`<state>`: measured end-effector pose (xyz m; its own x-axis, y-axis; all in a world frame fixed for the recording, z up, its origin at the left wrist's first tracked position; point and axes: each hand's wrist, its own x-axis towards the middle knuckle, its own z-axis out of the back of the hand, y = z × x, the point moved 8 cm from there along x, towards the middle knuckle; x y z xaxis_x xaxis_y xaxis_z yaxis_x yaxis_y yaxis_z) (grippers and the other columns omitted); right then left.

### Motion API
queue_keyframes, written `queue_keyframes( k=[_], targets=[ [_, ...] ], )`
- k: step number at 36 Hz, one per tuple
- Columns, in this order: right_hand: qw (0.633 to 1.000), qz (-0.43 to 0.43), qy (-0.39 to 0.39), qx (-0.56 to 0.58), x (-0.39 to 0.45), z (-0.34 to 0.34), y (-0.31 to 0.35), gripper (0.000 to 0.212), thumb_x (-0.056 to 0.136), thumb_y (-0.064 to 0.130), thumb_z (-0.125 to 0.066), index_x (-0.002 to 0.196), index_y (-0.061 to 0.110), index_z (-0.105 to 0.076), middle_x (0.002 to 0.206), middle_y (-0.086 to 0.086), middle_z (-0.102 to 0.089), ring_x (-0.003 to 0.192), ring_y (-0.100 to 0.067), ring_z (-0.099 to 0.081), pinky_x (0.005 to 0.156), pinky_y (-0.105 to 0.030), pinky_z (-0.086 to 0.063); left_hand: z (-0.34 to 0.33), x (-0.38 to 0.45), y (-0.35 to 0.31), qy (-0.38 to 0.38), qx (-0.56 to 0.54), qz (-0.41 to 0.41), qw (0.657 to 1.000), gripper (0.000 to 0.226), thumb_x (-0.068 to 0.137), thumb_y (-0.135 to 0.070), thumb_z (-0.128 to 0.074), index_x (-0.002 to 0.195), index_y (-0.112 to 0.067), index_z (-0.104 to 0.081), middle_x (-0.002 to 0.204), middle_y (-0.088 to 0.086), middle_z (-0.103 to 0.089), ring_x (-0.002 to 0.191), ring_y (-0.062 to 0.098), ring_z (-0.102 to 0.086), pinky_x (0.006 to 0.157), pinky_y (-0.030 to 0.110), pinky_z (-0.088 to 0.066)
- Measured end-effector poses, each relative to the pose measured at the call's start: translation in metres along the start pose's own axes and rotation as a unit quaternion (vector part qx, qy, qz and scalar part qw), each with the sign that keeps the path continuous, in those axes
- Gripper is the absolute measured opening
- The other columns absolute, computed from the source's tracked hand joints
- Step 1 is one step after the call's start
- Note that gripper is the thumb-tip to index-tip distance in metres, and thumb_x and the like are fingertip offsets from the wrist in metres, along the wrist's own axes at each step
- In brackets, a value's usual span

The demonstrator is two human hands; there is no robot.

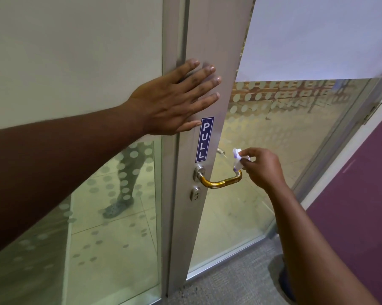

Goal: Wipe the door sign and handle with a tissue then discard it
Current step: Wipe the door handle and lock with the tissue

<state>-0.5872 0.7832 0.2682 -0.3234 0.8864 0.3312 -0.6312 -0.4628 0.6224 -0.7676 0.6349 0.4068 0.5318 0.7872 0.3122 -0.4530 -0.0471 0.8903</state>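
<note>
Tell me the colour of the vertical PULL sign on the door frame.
Dark blue with white letters and a thin white border; the rectangular PULL sign shows clearly in the head view.

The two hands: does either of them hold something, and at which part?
The right hand pinches a crumpled tissue by its right side, at the handle's end. The left hand holds nothing; it lies flat on the door frame.
</note>
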Motion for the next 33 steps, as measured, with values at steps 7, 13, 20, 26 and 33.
queue_keyframes(
  k=[7, 13, 20, 26, 33],
  targets=[
    [0.996, 0.032, 0.004, -0.086, 0.008, 0.008, -0.006, 0.02, 0.089, 0.016, -0.062, 0.098, 0.025, -0.077, 0.104, -0.002, -0.075, 0.082, -0.018, -0.06, 0.066, -0.025, -0.034, 0.004, 0.0, 0.003, 0.008, -0.022, 0.008, 1.0, 0.078, 0.102, -0.06, 0.001, 0.162, -0.01, -0.002, 0.169, 0.022, 0.001, 0.156, 0.04, -0.001, 0.126, 0.054, -0.01],
    [0.99, 0.049, 0.05, -0.121, 0.015, -0.002, -0.008, 0.025, 0.086, 0.006, -0.063, 0.092, 0.024, -0.078, 0.099, -0.005, -0.07, 0.083, -0.02, -0.058, 0.066, -0.026, -0.037, 0.01, 0.001, -0.009, -0.021, -0.05, 0.017, 0.998, 0.076, 0.103, -0.059, -0.004, 0.161, -0.011, -0.005, 0.169, 0.021, -0.003, 0.157, 0.038, -0.003, 0.125, 0.056, -0.01],
    [0.978, 0.066, 0.118, -0.159, 0.015, -0.022, -0.005, 0.033, 0.089, 0.001, -0.056, 0.104, 0.02, -0.077, 0.111, -0.008, -0.071, 0.093, -0.026, -0.065, 0.076, -0.027, -0.05, 0.009, 0.005, -0.05, -0.034, -0.097, 0.0, 0.995, 0.074, 0.103, -0.058, -0.008, 0.161, -0.012, -0.008, 0.169, 0.02, -0.003, 0.157, 0.036, -0.003, 0.127, 0.053, -0.006],
    [0.972, 0.025, 0.17, -0.158, 0.012, -0.033, -0.012, 0.031, 0.091, 0.022, -0.053, 0.08, 0.004, -0.075, 0.077, -0.013, -0.069, 0.073, -0.027, -0.059, 0.06, -0.031, -0.044, -0.01, -0.001, -0.056, -0.002, -0.098, 0.015, 0.995, 0.075, 0.102, -0.059, -0.006, 0.162, -0.013, -0.001, 0.169, 0.02, 0.003, 0.157, 0.036, 0.003, 0.127, 0.053, -0.008],
    [0.983, 0.004, 0.146, -0.108, 0.018, -0.028, -0.015, 0.011, 0.085, 0.019, -0.067, 0.079, 0.02, -0.077, 0.073, -0.001, -0.071, 0.064, -0.014, -0.059, 0.044, -0.014, -0.034, -0.022, -0.005, -0.058, -0.012, -0.053, -0.021, 0.998, 0.074, 0.103, -0.056, -0.003, 0.161, -0.01, 0.001, 0.168, 0.024, 0.004, 0.156, 0.04, 0.001, 0.125, 0.056, -0.008]
  ],
)
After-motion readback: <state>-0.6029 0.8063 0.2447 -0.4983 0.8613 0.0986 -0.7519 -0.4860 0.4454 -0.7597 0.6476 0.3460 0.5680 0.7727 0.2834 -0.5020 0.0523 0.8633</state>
